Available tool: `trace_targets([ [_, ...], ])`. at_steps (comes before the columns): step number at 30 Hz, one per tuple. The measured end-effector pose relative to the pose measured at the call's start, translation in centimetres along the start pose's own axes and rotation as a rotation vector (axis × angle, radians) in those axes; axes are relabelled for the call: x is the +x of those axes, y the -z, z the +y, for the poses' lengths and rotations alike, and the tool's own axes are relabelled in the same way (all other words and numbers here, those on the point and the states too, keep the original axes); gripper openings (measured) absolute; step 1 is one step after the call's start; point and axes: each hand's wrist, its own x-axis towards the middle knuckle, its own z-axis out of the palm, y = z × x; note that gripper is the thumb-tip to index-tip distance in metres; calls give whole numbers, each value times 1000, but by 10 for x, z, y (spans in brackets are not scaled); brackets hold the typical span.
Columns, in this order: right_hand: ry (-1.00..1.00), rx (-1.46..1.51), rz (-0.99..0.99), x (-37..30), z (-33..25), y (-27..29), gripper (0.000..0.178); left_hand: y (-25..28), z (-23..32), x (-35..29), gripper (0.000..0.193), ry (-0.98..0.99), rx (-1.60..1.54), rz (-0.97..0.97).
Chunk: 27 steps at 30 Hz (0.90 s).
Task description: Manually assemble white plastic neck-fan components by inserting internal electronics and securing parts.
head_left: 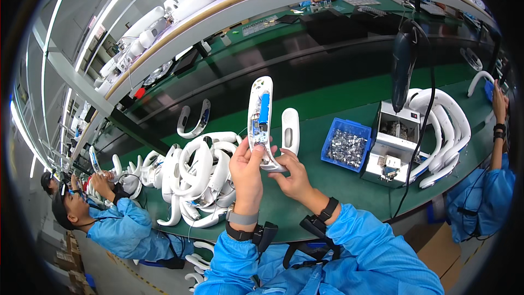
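Note:
Both my hands hold a white U-shaped shell (253,98), which looks like a neck massager, upright over the green bench. One arm of it is uncovered, showing a blue cylindrical battery (265,108) and a small circuit board (260,137). Another white arm with an oval recess (290,131) rises to its right and seems to belong to the same shell; my fingers hide the join. My left hand (246,177) grips the lower left side, thumb just under the board. My right hand (295,177) pinches the bottom curve.
Left of my hands lies a heap of white U-shaped shells (199,172). To the right stand a blue bin (349,122) of small metal parts, a metal box machine (386,147) and stacked shells (447,125). A dark power screwdriver (403,65) hangs above. Co-workers (123,221) sit on both sides.

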Motion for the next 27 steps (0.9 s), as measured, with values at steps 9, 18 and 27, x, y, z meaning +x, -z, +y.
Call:
trace_targets([
  [9,-23,69,-7,-3,-8,-8,31,-2,-6,2,12,-57,61,96],
  [18,-197,122,-86,-13,5,-7,37,2,3,0,25,-4,52,-5],
  [27,-214,127,-60,-13,5,-7,35,-4,-7,-2,21,12,61,77],
])
